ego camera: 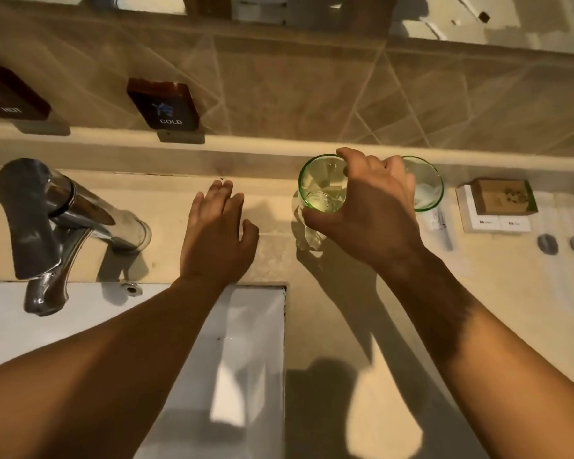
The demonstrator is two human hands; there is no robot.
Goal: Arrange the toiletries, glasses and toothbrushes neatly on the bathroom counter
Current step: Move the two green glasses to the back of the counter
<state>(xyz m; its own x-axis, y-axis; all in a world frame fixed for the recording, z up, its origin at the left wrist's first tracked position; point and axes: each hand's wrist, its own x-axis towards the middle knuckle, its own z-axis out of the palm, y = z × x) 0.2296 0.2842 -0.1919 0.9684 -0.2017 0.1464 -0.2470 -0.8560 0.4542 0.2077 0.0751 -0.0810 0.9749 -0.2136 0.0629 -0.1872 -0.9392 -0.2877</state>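
Note:
My right hand (371,210) grips the rim of a green-tinted glass (318,183) from above, near the back of the stone counter (362,326). A second green glass (426,190) stands just to its right, partly hidden behind my hand. My left hand (217,233) rests flat on the counter between the faucet and the glasses, fingers apart and holding nothing. A small white tube (439,223) lies right of the glasses. A brown soap box (501,197) sits on white packets (497,221). Wrapped toothbrushes (559,246) lie at the far right.
A chrome faucet (43,223) stands at the left above the white sink (80,319). Dark HOT (12,97) and COLD (164,106) signs lean on the ledge against the tiled wall. A mirror edge runs along the top.

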